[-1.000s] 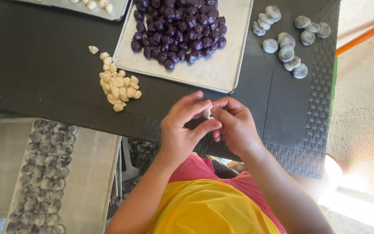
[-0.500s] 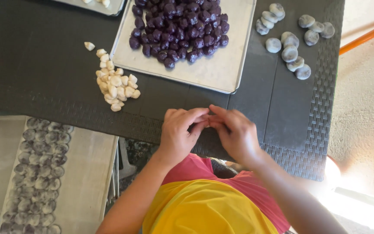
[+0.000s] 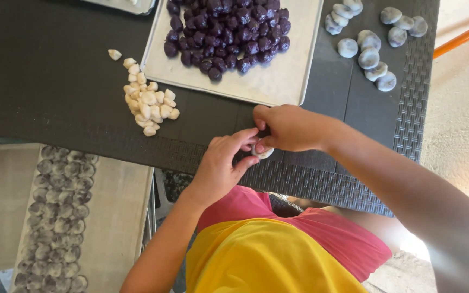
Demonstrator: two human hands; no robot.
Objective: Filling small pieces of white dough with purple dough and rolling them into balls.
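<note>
We see both hands meet over the near edge of the dark woven table point(image 3: 39, 81), closed together around one small pale dough piece point(image 3: 262, 153). The left hand point(image 3: 221, 168) comes up from the near side, its fingers point(image 3: 243, 138) curled so that thumb and fingertips touch the piece from the left. The right hand point(image 3: 289, 127) reaches in from the right, its fingers point(image 3: 260, 146) bent down and pinching the same piece from above; only a sliver of the dough shows between the two hands.

Just beyond the hands lies a pale flat tray point(image 3: 278, 84) carrying a heap of dark purple balls point(image 3: 229, 30) at its far end, the near part of the tray bare. To the left of the tray sits a loose pile of small cream-coloured dough lumps point(image 3: 147, 103), with one lump lying apart at the far left of the pile. At the far right of the table rest several grey-white rounded finished balls point(image 3: 370, 51), well apart from the hands. Below the table on the left, a pale board point(image 3: 120, 217) holds rows of greyish balls point(image 3: 55, 217).
</note>
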